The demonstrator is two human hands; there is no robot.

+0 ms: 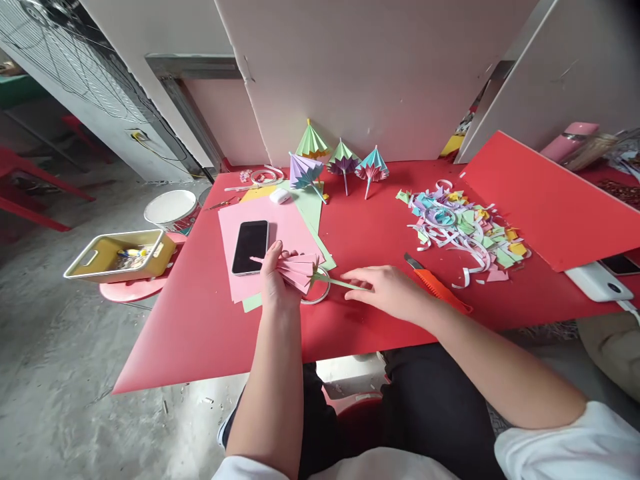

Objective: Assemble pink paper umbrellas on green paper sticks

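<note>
My left hand [280,273] is closed around a small pink folded paper umbrella [299,271], held over the near part of the table. A thin pale green paper stick [337,282] juts from the umbrella to the right. At the stick's far end is my right hand [383,288], its fingers stretched out and apart; whether they touch the stick is hard to tell. Under the umbrella lies a white ring of tape or paper [320,297]. Several finished paper umbrellas, one of them blue and red [371,165], stand at the back of the red table [210,333].
Left of the hands, a black-screened phone [251,248] rests on pink paper [227,230]. An orange utility knife [440,288] lies by my right forearm. Paper scraps [465,227] are heaped to the right, near a raised red board [555,207]. A yellow basket [120,257] stands off the left edge.
</note>
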